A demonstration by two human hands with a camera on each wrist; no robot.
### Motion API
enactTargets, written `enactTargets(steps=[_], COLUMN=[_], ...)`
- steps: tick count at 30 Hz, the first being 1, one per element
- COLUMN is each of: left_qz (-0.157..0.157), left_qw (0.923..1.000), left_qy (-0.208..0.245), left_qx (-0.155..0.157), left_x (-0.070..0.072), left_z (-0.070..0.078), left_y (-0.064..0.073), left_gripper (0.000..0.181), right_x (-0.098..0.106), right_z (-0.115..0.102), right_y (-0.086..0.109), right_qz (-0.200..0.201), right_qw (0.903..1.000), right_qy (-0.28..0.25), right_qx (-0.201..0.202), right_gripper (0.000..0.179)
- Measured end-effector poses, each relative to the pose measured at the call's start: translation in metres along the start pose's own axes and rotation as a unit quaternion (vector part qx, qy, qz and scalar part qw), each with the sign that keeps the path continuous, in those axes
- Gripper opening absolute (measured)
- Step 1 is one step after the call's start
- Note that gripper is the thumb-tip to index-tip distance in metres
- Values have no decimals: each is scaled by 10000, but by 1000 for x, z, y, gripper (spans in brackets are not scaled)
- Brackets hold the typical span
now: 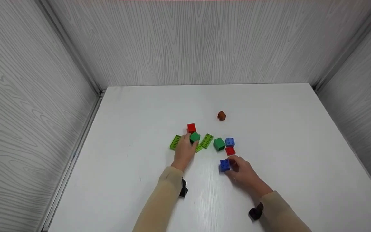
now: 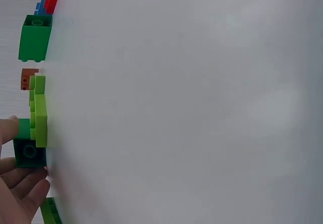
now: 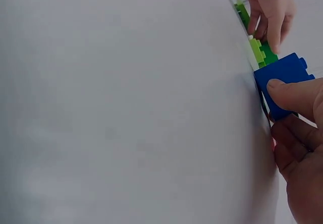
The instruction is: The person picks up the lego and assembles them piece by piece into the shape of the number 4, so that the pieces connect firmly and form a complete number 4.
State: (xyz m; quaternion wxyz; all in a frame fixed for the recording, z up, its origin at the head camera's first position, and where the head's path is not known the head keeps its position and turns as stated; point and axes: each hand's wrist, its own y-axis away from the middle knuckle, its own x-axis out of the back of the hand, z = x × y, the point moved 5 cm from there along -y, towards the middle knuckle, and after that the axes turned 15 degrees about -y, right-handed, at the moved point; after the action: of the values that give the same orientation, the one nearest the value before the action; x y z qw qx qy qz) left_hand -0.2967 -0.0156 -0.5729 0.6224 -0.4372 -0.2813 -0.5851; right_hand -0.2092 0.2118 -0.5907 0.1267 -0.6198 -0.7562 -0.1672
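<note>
My left hand point(image 1: 183, 151) pinches a green toy building brick point(image 1: 195, 137) between thumb and fingers. In the left wrist view, the hollow underside of that brick point(image 2: 30, 155) shows beside a light green plate point(image 2: 41, 119). My right hand point(image 1: 242, 172) grips a dark blue brick point(image 1: 224, 165), studs up in the head view, close to the front of the group. The right wrist view shows the thumb point(image 3: 292, 94) pressed along one side of the blue brick point(image 3: 288, 68). Just behind the left hand's green brick is a red brick point(image 1: 191, 128).
Light green studded plates point(image 1: 207, 141) lie around the left hand. A second green brick point(image 1: 219, 144), a lighter blue brick point(image 1: 230, 142) and a flat red piece point(image 1: 230, 151) sit beyond the right hand. Farther back is a brown piece point(image 1: 221, 116). Wood-grained panels point(image 1: 185, 42) border the white table point(image 1: 134, 112).
</note>
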Motion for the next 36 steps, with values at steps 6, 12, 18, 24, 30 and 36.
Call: enactTargets(steps=[6,12,18,24,30,36], left_qz=[-26,-138,-116,142,91,75], left_qw=[9999,9976,9913,9840,9754,9686], left_qy=[-104,507,1138,1603,1996,2343], left_qx=[104,445,656,759,927,824], left_x=[-2,-1,0,4,9,16], left_z=[1,-3,-8,-12,-13,-9], left_y=[-3,-5,-3,0,5,13], left_gripper=[40,34,33,33,33,33], right_x=[-10,-15,-16,-18,-19,-21], right_z=[-5,-6,-4,-8,-8,-8], right_y=[-3,-5,-6,-6,-7,-9], right_qz=[-109,-117,-73,-73,-89,-105], right_qw=[9998,9998,9997,9998,9999,9999], right_qy=[-52,-58,3,6,-51,-26], right_qx=[-127,-134,-223,158,126,121], right_gripper=[39,41,44,43,44,45])
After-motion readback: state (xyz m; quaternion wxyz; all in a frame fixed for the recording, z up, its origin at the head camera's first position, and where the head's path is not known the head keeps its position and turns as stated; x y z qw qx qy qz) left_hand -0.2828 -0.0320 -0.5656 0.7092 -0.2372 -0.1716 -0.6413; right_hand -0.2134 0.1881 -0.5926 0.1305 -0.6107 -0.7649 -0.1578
